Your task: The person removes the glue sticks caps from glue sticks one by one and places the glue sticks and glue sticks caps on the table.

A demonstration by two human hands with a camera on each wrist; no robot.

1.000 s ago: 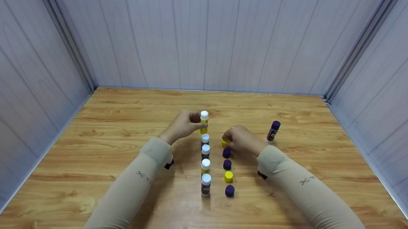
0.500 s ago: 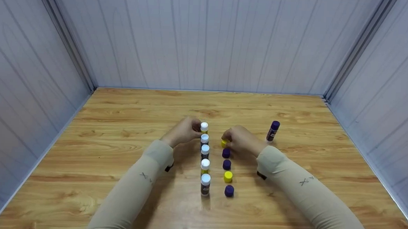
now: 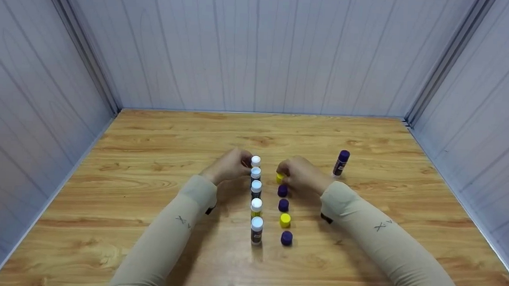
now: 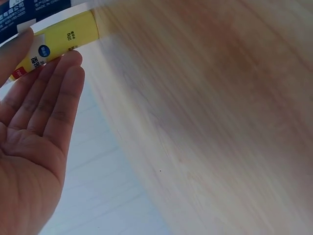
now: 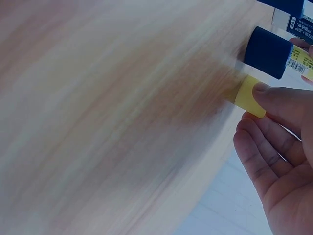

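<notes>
At the far end of a row of uncapped glue sticks, my left hand (image 3: 230,167) holds a yellow glue stick (image 4: 68,36) upright between thumb and fingertips. Its white top (image 3: 256,161) shows in the head view, and its base meets the wood in the left wrist view. My right hand (image 3: 303,175) pinches a yellow cap (image 5: 248,97) against the tabletop, at the far end of a parallel row of caps. Closest to that hand is a dark purple cap (image 3: 282,190). A dark-bodied glue stick (image 3: 256,173) stands just on the near side of the yellow one.
Nearer me, the row continues with a yellow glue stick (image 3: 256,207) and a dark one (image 3: 257,231). Beside them sit a yellow cap (image 3: 285,220) and a purple cap (image 3: 286,238). A capped purple glue stick (image 3: 341,163) stands at the right. Panelled walls (image 3: 259,51) enclose the table.
My left hand has brought the yellow glue stick down and toward me, onto the row's far end. My right hand has stayed at the yellow cap.
</notes>
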